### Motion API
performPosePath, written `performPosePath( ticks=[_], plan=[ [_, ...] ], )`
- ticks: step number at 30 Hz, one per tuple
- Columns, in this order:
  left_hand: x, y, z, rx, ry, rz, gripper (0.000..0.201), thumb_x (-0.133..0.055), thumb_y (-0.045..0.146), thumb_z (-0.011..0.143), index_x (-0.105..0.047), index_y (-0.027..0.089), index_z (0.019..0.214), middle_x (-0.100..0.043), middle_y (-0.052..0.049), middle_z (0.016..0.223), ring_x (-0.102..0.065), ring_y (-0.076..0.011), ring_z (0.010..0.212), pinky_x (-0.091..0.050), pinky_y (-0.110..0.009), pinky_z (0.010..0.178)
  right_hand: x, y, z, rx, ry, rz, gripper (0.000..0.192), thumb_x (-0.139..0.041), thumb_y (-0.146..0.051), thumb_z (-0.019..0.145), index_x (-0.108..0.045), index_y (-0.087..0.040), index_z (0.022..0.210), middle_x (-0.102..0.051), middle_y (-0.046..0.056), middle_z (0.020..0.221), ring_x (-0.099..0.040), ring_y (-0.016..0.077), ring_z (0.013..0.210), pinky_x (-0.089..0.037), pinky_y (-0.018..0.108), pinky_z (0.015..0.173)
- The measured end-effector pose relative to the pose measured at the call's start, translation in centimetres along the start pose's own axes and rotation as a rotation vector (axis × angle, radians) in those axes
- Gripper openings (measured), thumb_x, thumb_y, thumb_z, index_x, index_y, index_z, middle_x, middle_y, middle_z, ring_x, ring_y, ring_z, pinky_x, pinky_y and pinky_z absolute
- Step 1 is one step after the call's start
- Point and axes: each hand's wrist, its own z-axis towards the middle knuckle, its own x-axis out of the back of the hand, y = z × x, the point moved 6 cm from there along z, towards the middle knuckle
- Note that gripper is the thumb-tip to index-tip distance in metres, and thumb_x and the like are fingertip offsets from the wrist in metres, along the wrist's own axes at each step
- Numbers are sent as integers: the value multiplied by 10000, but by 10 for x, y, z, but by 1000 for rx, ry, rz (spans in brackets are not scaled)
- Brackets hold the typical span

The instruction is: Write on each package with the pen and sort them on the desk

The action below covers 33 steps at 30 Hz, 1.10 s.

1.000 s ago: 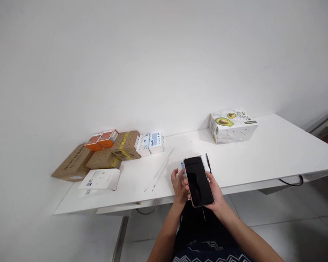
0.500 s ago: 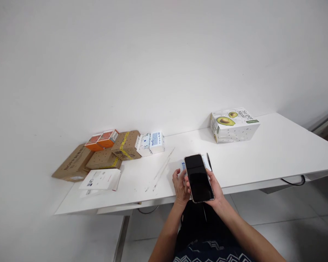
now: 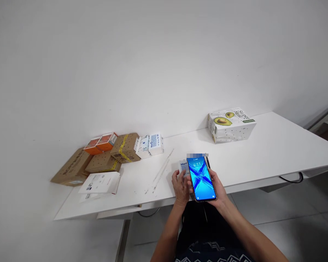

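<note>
My right hand (image 3: 218,187) grips a smartphone (image 3: 201,178), its fingers wrapped behind the case. The phone's screen is lit, with a blue wallpaper and a clock. Beside the phone's left edge is my left hand (image 3: 181,185), fingers apart and slightly bent, with no object visible in its grasp. Behind the phone, a small white box with blue lettering (image 3: 183,165) lies on the white table (image 3: 235,160), mostly covered by the phone and my left fingers. I cannot tell whether those fingers touch the box. A dark object (image 3: 208,162) shows partly past the phone's upper right corner.
At the left stand brown cartons (image 3: 71,167), orange boxes (image 3: 101,143) and white-and-blue boxes (image 3: 155,142). A white booklet or flat box (image 3: 100,183) lies before them. Thin clear strips (image 3: 162,171) lie mid-table. A white avocado box (image 3: 232,127) stands against the wall.
The phone's screen has gone from black to lit. The phone has shifted slightly right against the small box, showing more of its lettering. The view has moved a little.
</note>
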Motion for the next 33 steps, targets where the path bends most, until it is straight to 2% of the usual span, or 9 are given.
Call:
performPosePath(
  ticks=[7, 10, 13, 17, 19, 24, 27, 29, 33],
  plan=[
    [-4, 2, -3, -110, -34, 35, 370, -367, 343, 953, -526, 220, 1263, -418, -121, 1270, -410, -254, 1253, -414, -461, 1010, 43, -64, -48, 276, 375, -350, 527, -465, -564, 840, -611, -176, 1166, -705, 112, 1054, -670, 260, 934, -510, 408, 852],
    [-5, 1, -3, -122, -36, 40, 375, -381, 334, 948, -513, 222, 1281, -411, -122, 1280, -401, -259, 1260, -413, -462, 1011, 74, -111, -80, 418, 742, -845, 596, -490, -566, 827, -496, -230, 1319, -680, 81, 1065, -643, 248, 935, -491, 391, 847],
    [-5, 2, -3, -136, -40, 45, 380, -392, 329, 944, -504, 219, 1290, -403, -125, 1285, -395, -266, 1262, -410, -468, 1011, 91, -147, -98, 407, 1061, -1520, 629, -451, -530, 849, -441, -199, 1384, -661, 108, 967, -608, 281, 908, -463, 420, 815],
    [-4, 4, -2, -148, -35, 30, 379, -410, 312, 938, -495, 215, 1294, -398, -126, 1279, -398, -259, 1254, -405, -464, 1015, 98, -166, -99, 322, 1418, -2128, 602, -401, -465, 884, -448, -136, 1386, -577, 240, 1088, -547, 366, 990, -420, 501, 804],
    [-3, 5, -2, -147, -33, 22, 378, -411, 308, 938, -494, 215, 1295, -399, -127, 1275, -401, -257, 1253, -408, -458, 1013, 100, -167, -94, 311, 1482, -2271, 583, -390, -453, 895, -464, -128, 1374, -545, 269, 1120, -526, 387, 1014, -409, 515, 797],
    [-2, 5, -3, -143, -25, -4, 383, -401, 324, 941, -499, 210, 1294, -413, -133, 1266, -429, -260, 1235, -438, -437, 981, 107, -168, -86, 345, 1500, -2333, 567, -385, -487, 894, -529, -121, 1303, -529, 281, 1112, -479, 416, 1054, -401, 529, 794],
    [-4, 4, -4, -128, -32, -8, 389, -402, 341, 941, -504, 208, 1292, -416, -134, 1268, -430, -262, 1237, -441, -429, 978, 105, -167, -82, 309, 1458, -2290, 603, -397, -536, 881, -513, -135, 1316, -476, 276, 1242, -425, 439, 1153, -390, 558, 841],
    [-4, 4, -4, -119, -37, -9, 389, -399, 349, 943, -510, 207, 1287, -416, -135, 1276, -440, -260, 1232, -444, -422, 974, 91, -157, -67, 308, 1238, -2313, 657, -416, -585, 860, -467, -162, 1360, -420, 250, 1349, -377, 434, 1232, -373, 563, 902],
    [-1, 6, -3, -101, -15, -38, 387, -388, 366, 943, -522, 205, 1268, -443, -137, 1258, -461, -256, 1212, -438, -427, 980, 37, -113, -12, 349, 518, -2440, 854, -595, -623, 738, -303, -272, 1460, -245, 172, 1517, -186, 413, 1380, -297, 542, 1018]
  ],
)
